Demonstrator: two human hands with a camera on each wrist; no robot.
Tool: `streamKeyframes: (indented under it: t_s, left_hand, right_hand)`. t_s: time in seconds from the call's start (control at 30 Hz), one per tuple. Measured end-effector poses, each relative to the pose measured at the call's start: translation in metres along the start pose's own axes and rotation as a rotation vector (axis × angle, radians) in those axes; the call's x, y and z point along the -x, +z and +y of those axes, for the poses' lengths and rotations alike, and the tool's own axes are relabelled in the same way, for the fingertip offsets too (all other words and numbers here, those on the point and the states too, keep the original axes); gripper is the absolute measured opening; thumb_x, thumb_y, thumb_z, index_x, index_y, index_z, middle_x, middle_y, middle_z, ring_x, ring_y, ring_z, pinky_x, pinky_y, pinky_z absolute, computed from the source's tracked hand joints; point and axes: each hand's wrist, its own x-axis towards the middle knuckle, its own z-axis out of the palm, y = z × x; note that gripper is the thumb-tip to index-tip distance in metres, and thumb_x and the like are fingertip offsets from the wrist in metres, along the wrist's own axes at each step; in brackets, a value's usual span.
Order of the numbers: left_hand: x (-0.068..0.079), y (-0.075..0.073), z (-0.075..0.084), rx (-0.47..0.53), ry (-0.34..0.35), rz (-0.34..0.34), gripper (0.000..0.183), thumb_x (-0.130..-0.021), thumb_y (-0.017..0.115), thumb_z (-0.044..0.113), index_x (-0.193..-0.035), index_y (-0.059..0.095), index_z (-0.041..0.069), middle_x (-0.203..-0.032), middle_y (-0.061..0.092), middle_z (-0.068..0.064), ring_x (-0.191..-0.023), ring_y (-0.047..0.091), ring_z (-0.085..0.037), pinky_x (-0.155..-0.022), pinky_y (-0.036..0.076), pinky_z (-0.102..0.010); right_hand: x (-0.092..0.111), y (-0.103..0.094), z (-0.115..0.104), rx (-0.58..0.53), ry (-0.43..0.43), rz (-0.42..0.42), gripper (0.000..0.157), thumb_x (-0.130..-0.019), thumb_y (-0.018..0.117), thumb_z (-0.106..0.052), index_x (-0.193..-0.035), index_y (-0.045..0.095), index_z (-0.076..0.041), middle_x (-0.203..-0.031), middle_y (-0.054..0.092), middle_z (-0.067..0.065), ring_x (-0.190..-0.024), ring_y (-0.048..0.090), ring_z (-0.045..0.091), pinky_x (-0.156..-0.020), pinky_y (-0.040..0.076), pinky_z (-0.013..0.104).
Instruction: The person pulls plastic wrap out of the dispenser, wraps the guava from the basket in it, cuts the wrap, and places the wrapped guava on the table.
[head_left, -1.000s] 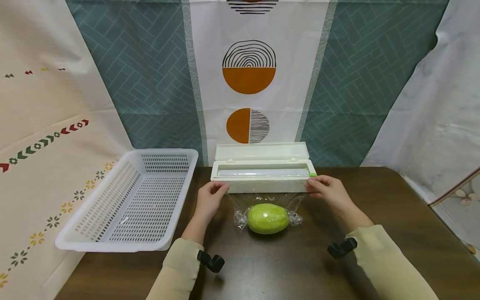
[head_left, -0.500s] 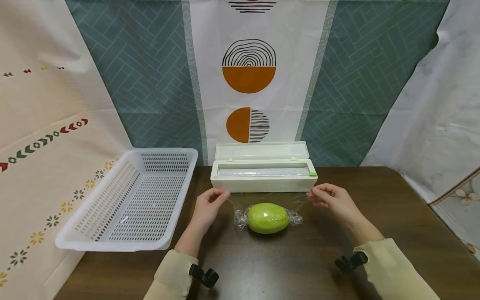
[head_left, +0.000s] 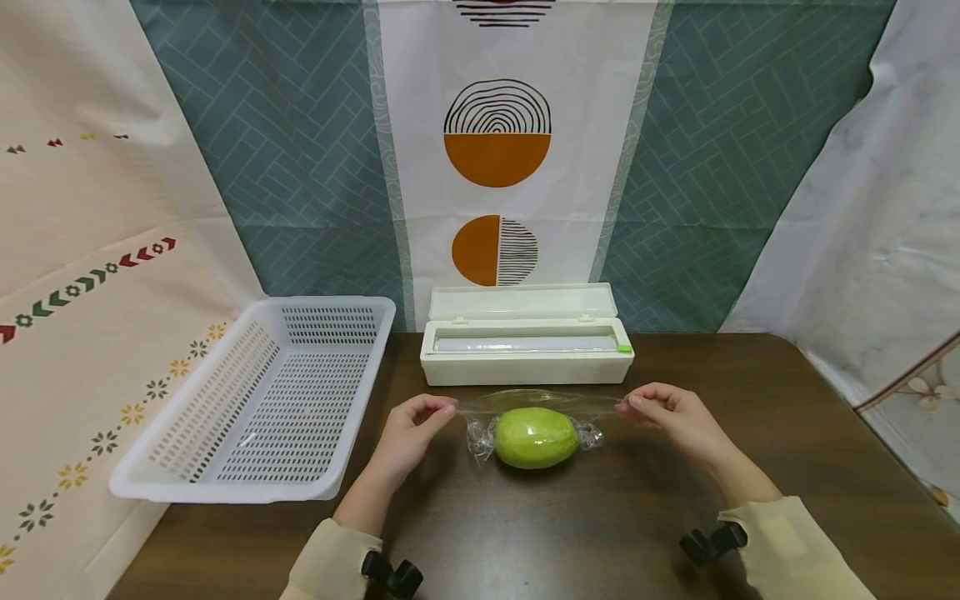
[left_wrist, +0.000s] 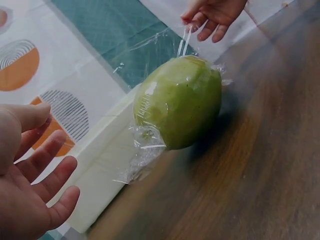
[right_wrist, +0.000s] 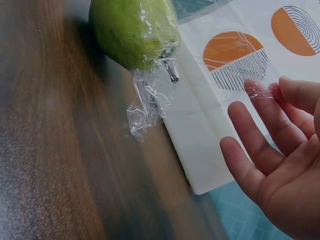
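A green oval fruit (head_left: 536, 438) lies on the table, wrapped in clear film with crumpled, gathered ends (right_wrist: 147, 102). Behind it, a loose flap of cling film (head_left: 543, 402) is stretched between both hands. My left hand (head_left: 411, 429) pinches the flap's left corner between thumb and index finger, the other fingers spread in the left wrist view. The right corner is pinched the same way by my right hand (head_left: 671, 417). Just beyond the film stands a white cling film dispenser box (head_left: 528, 369), its lid (head_left: 523, 302) raised and a roll (head_left: 525, 343) inside.
A white perforated plastic basket (head_left: 341, 467) stands at the left of the dark wooden table (head_left: 540, 533). Patterned cloth (head_left: 315, 167) hangs behind the table, and more cloth covers both sides.
Both hands have drawn back from the dispenser box towards the fruit, bringing the film flap with them. The flap now arches clear of the box front. Fruit, box and basket have stayed put.
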Motion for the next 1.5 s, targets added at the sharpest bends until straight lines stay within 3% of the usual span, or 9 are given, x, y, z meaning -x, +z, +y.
streamKeyframes:
  t_s: [0.23, 0.33, 0.5, 0.63, 0.83, 1.03, 1.27, 1.5]
  left_hand:
    - [0.005, -0.007, -0.005, -0.069, 0.001, -0.151, 0.016, -0.088, 0.065, 0.012, -0.094, 0.064, -0.003, -0.121, 0.061, -0.020, -0.111, 0.057, -0.019, -0.088, 0.046, -0.021]
    - [0.006, -0.010, -0.007, -0.111, 0.007, -0.218, 0.017, -0.088, 0.066, 0.014, -0.094, 0.065, -0.002, -0.123, 0.060, -0.019, -0.113, 0.056, -0.022, -0.087, 0.046, -0.024]
    - [0.008, -0.016, -0.009, -0.196, 0.017, -0.324, 0.018, -0.087, 0.067, 0.018, -0.092, 0.066, 0.001, -0.125, 0.057, -0.019, -0.118, 0.052, -0.031, -0.094, 0.044, -0.038]
    - [0.009, -0.021, -0.011, -0.263, 0.027, -0.376, 0.014, -0.087, 0.068, 0.020, -0.088, 0.068, 0.005, -0.124, 0.057, -0.019, -0.120, 0.050, -0.033, -0.099, 0.040, -0.048]
    - [0.010, -0.023, -0.013, -0.350, 0.060, -0.393, 0.010, -0.085, 0.070, 0.020, -0.084, 0.069, 0.010, -0.121, 0.058, -0.014, -0.118, 0.050, -0.031, -0.094, 0.042, -0.045]
    - [0.011, -0.022, -0.012, -0.377, 0.079, -0.406, 0.008, -0.086, 0.069, 0.020, -0.085, 0.070, 0.012, -0.119, 0.059, -0.012, -0.116, 0.051, -0.031, -0.092, 0.044, -0.044]
    - [0.009, -0.019, -0.013, -0.367, 0.084, -0.357, 0.008, -0.086, 0.069, 0.018, -0.087, 0.070, 0.010, -0.116, 0.059, -0.016, -0.113, 0.052, -0.028, -0.089, 0.049, -0.039]
    - [0.008, -0.014, -0.010, -0.332, 0.103, -0.305, 0.011, -0.084, 0.071, 0.019, -0.088, 0.070, 0.009, -0.114, 0.059, -0.017, -0.108, 0.055, -0.026, -0.085, 0.050, -0.037]
  right_hand:
    - [0.005, -0.001, 0.003, 0.029, -0.004, -0.040, 0.033, -0.095, 0.057, -0.022, -0.105, 0.058, 0.009, -0.097, 0.073, -0.005, -0.096, 0.068, 0.011, -0.085, 0.054, 0.036]
    - [0.007, -0.002, 0.006, 0.052, -0.006, -0.059, 0.033, -0.094, 0.057, -0.022, -0.106, 0.058, 0.009, -0.100, 0.073, 0.002, -0.097, 0.068, 0.009, -0.084, 0.054, 0.033]
    - [0.011, -0.004, 0.010, 0.086, 0.007, -0.099, 0.033, -0.094, 0.058, -0.021, -0.107, 0.060, 0.009, -0.107, 0.070, 0.014, -0.098, 0.067, 0.007, -0.082, 0.053, 0.024]
    - [0.014, -0.006, 0.014, 0.142, 0.017, -0.137, 0.031, -0.094, 0.058, -0.023, -0.106, 0.062, 0.006, -0.111, 0.068, 0.021, -0.099, 0.066, 0.009, -0.082, 0.053, 0.024]
    - [0.015, -0.007, 0.020, 0.211, 0.005, -0.171, 0.028, -0.094, 0.058, -0.024, -0.105, 0.064, 0.002, -0.110, 0.069, 0.018, -0.098, 0.066, 0.011, -0.080, 0.052, 0.027]
    - [0.016, -0.005, 0.021, 0.221, 0.006, -0.172, 0.027, -0.093, 0.059, -0.024, -0.104, 0.065, 0.001, -0.108, 0.070, 0.016, -0.095, 0.066, 0.013, -0.078, 0.051, 0.025]
    - [0.015, -0.004, 0.018, 0.218, 0.012, -0.143, 0.029, -0.093, 0.060, -0.024, -0.105, 0.065, 0.001, -0.110, 0.067, 0.022, -0.094, 0.066, 0.016, -0.077, 0.052, 0.025]
    - [0.013, -0.005, 0.015, 0.234, 0.041, -0.092, 0.030, -0.092, 0.061, -0.028, -0.106, 0.066, -0.002, -0.111, 0.068, 0.019, -0.094, 0.064, 0.019, -0.078, 0.051, 0.024]
